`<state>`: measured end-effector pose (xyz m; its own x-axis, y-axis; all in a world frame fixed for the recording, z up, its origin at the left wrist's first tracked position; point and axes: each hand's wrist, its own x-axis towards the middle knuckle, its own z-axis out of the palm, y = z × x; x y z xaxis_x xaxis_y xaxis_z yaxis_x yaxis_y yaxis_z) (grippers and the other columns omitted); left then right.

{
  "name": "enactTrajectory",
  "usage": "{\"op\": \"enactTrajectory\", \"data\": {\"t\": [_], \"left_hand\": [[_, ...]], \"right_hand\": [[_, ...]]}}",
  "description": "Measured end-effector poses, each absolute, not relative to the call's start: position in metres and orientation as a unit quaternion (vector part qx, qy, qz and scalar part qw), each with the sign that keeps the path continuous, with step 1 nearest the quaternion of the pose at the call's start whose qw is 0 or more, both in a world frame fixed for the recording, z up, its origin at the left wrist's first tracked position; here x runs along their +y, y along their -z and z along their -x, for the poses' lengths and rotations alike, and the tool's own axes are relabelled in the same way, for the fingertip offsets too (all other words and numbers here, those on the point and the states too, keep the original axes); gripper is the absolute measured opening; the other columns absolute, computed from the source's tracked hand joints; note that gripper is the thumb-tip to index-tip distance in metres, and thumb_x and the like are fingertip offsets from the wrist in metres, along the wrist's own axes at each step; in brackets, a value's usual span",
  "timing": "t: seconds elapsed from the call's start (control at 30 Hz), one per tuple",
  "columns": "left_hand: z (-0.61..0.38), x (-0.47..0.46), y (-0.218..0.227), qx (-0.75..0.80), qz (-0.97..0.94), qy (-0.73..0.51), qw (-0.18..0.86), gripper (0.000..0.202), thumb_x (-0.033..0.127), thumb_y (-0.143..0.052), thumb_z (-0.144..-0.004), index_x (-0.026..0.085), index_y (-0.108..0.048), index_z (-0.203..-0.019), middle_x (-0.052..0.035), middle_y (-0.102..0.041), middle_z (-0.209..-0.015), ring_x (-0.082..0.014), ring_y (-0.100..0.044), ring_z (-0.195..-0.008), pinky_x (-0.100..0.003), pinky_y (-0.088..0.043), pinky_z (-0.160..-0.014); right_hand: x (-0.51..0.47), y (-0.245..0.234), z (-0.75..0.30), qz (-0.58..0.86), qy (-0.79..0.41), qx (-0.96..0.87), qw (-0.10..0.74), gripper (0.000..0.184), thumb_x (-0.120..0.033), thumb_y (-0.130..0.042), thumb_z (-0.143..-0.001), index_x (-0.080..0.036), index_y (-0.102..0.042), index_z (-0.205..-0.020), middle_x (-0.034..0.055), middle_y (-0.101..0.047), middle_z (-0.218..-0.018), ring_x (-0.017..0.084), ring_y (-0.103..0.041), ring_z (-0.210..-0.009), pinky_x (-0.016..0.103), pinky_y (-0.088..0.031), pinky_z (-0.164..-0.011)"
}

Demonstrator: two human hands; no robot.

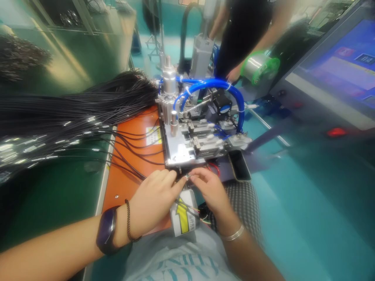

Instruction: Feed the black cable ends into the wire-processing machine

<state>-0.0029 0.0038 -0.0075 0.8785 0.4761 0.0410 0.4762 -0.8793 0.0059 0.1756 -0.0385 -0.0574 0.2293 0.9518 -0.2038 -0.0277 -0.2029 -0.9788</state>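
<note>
Orange tabletop [114,183] lies under part of a spread of long, thin black cables [117,93], beside a silver metal machine with looping blue tubes [177,154]. Just in front of that machine, the left hand [156,191] and right hand [212,191] meet, fingers pinched narrow on a small silvery metal piece [188,177], its exact shape too small to tell. Fine fingertip handling seems in hand; the next move calls for a steady, light grip.
</note>
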Motion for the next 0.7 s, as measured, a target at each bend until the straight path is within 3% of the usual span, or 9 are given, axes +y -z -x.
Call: {"op": "enactTrajectory", "data": {"t": [0.43, 0.7], "left_hand": [[-0.006, 0.000, -0.006, -0.251, 0.968, -0.013, 0.029, 0.043, 0.013, -0.047, -0.080, 0.017, -0.052, -0.122, -0.0062, -0.050, -0.087, -0.0225, -0.046, -0.077, -0.037, -0.040, -0.066], [0.002, -0.001, 0.004, -0.221, 0.974, 0.049, 0.014, 0.040, 0.017, -0.048, -0.084, 0.011, -0.051, -0.123, -0.0065, -0.049, -0.085, -0.0205, -0.042, -0.076, -0.036, -0.040, -0.068]], "right_hand": [[-0.038, 0.059, -0.171, 0.629, -0.458, -0.411, 0.475, 0.017, -0.032, -0.057, -0.080, -0.017, -0.058, -0.072, -0.0012, -0.057, -0.066, 0.013, -0.052, -0.062, 0.025, -0.041, -0.059], [-0.042, 0.048, -0.169, 0.649, -0.329, -0.510, 0.458, 0.015, -0.029, -0.051, -0.087, -0.019, -0.059, -0.079, 0.0012, -0.060, -0.078, 0.015, -0.054, -0.074, 0.027, -0.042, -0.068]]}}
